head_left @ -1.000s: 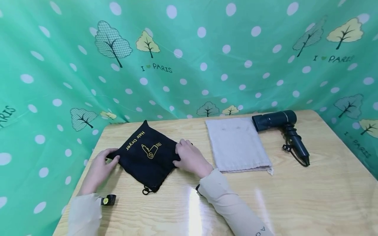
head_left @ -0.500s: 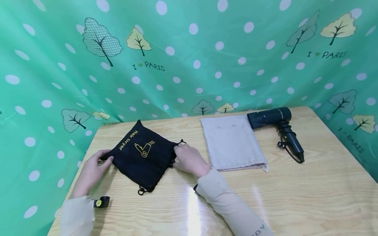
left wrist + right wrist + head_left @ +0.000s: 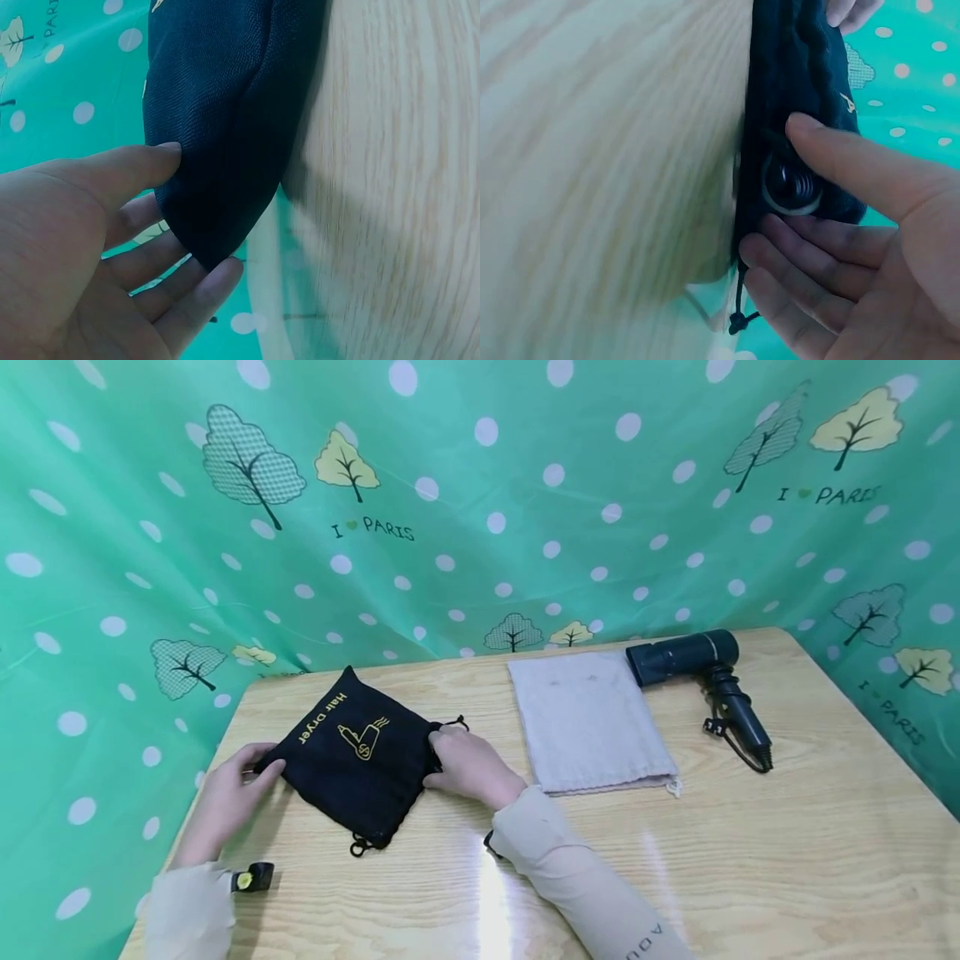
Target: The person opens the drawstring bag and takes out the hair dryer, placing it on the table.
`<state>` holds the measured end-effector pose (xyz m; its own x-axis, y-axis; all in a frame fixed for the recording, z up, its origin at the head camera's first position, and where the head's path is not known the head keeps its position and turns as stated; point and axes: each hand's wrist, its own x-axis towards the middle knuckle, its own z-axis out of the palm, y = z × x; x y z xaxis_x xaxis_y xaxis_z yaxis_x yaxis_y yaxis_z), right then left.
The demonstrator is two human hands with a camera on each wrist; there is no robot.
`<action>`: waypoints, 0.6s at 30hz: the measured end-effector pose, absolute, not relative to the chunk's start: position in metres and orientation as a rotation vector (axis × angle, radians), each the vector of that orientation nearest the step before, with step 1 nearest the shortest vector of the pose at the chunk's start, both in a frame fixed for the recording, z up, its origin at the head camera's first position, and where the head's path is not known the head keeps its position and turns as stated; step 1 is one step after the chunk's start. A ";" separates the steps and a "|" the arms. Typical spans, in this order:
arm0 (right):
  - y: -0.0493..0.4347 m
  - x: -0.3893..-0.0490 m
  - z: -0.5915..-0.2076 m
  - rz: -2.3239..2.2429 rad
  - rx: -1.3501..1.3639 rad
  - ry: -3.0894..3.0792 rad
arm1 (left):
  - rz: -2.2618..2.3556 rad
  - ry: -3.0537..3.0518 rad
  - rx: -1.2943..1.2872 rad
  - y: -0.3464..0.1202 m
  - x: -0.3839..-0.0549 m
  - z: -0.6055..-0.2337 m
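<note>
A black drawstring bag [image 3: 375, 752] with yellow "Hair Dryer" lettering and a dryer picture lies turned at an angle on the left of the table. My left hand [image 3: 232, 797] pinches its left corner, thumb on top and fingers behind. At the bag's right side, my right hand [image 3: 472, 764] grips the gathered mouth between thumb and fingers. Inside that mouth, in the right wrist view, shows a dark ribbed round end [image 3: 799, 182]; the rest of it is hidden in the cloth. A black cord with a toggle [image 3: 739, 322] hangs below the right fingers.
A pale grey drawstring bag [image 3: 592, 722] lies flat right of centre on the wooden table [image 3: 825, 860]. Against its upper right corner rests a dark hair dryer [image 3: 686, 657], its cable wound round the handle. Green printed cloth [image 3: 450, 435] hangs behind and along the sides.
The head view has shifted a little, so everything sits further left. My right hand has moved slightly left against the black bag's mouth, and its cord now shows past the knuckles.
</note>
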<state>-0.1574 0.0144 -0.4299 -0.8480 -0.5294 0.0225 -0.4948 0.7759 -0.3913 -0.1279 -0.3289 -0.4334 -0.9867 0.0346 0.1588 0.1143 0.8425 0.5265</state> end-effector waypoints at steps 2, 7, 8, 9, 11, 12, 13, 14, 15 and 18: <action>0.012 -0.159 -0.431 -0.610 -0.836 2.871 | -0.820 -2.879 -0.122 -0.330 -0.127 -0.432; 0.010 -0.162 -0.430 -0.584 -0.833 2.898 | -0.804 -2.897 -0.139 -0.332 -0.128 -0.429; 0.010 -0.162 -0.430 -0.573 -0.843 2.905 | -0.806 -2.900 -0.141 -0.332 -0.128 -0.429; 0.010 -0.162 -0.430 -0.565 -0.855 2.909 | -0.805 -2.901 -0.143 -0.333 -0.128 -0.429; 0.009 -0.163 -0.430 -0.555 -0.877 2.912 | -0.801 -2.903 -0.145 -0.332 -0.128 -0.429; 0.009 -0.163 -0.431 -0.554 -0.886 2.914 | -0.802 -2.904 -0.144 -0.333 -0.128 -0.429; 0.009 -0.163 -0.431 -0.551 -0.892 2.914 | -0.809 -2.907 -0.140 -0.333 -0.128 -0.429; 0.009 -0.164 -0.432 -0.544 -0.895 2.915 | -0.813 -2.912 -0.133 -0.332 -0.128 -0.429; 0.008 -0.164 -0.433 -0.544 -0.894 2.915 | -0.816 -2.916 -0.126 -0.332 -0.128 -0.429; 0.008 -0.165 -0.434 -0.543 -0.891 2.923 | -0.842 -2.914 -0.107 -0.331 -0.128 -0.429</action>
